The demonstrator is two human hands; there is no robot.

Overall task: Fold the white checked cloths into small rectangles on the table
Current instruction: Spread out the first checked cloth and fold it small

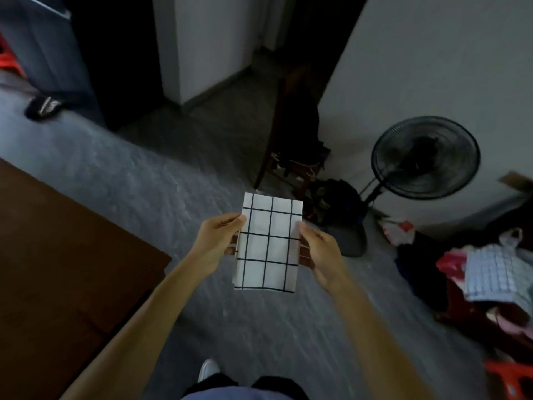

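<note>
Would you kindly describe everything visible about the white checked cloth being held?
The white checked cloth is thin white fabric with a black grid, already folded into a small upright rectangle. It is held in the air above the grey floor, not on the table. The left hand pinches its left edge and the right hand its right edge.

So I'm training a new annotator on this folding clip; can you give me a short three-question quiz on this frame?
1. True or false: the white checked cloth lies flat on the brown table.
2. Which hands hold it? A) left only B) right only C) both
3. What black appliance stands on the floor to the right?

Key:
1. False; it is held in the air, folded into a rectangle.
2. C; left hand and right hand grip opposite edges.
3. A standing fan.
</note>
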